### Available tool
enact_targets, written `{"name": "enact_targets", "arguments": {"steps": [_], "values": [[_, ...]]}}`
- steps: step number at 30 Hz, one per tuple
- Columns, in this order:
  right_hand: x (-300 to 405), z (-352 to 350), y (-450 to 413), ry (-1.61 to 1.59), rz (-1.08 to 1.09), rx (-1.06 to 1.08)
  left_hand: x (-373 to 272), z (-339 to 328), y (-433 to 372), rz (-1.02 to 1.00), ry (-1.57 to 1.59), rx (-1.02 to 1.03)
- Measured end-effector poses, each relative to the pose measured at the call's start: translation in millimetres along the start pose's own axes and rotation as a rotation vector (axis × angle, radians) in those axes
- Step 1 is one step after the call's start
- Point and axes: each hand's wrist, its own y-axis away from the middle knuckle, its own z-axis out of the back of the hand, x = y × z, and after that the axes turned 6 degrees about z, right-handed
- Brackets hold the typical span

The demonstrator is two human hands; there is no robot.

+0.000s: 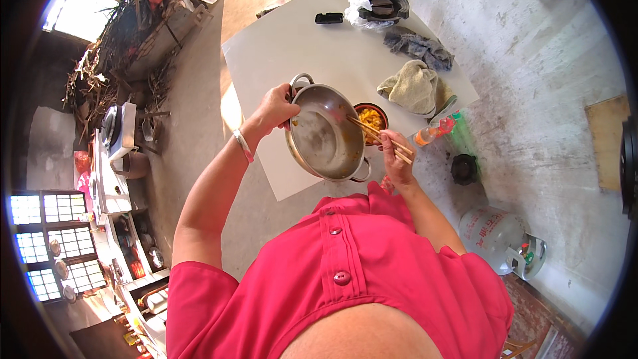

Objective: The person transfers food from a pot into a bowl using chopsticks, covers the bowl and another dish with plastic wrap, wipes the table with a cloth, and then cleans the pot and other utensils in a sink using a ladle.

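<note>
My left hand (pixel 279 107) grips one loop handle of a two-handled metal pan (pixel 326 134), which is tilted toward the right. A few yellow bits and a thin wet film cling to the pan's inside. In my right hand (pixel 397 158) is a pair of wooden chopsticks (pixel 381 138), whose tips are at the pan's right rim. Just beyond that rim a dark bowl with a red edge (pixel 385 113) stands on the white table (pixel 279 67). Yellow chunky food (pixel 371 118) fills the bowl, partly hidden by the pan and chopsticks.
A light green towel (pixel 413 87) and a grey-blue cloth (pixel 423 51) lie on the table's right side. Farther back are a black burner ring (pixel 398 2), a plastic bag (pixel 361 12) and a black object (pixel 329 18). Bottles (pixel 433 132) and a gas cylinder (pixel 493 234) stand by the wall.
</note>
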Motion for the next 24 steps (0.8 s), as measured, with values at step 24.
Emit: {"name": "enact_targets", "arguments": {"steps": [24], "values": [[7.7, 15.8, 12.6, 0.207, 0.031, -0.012, 14.1, 18.3, 23.1, -0.024, 0.024, -0.045]]}}
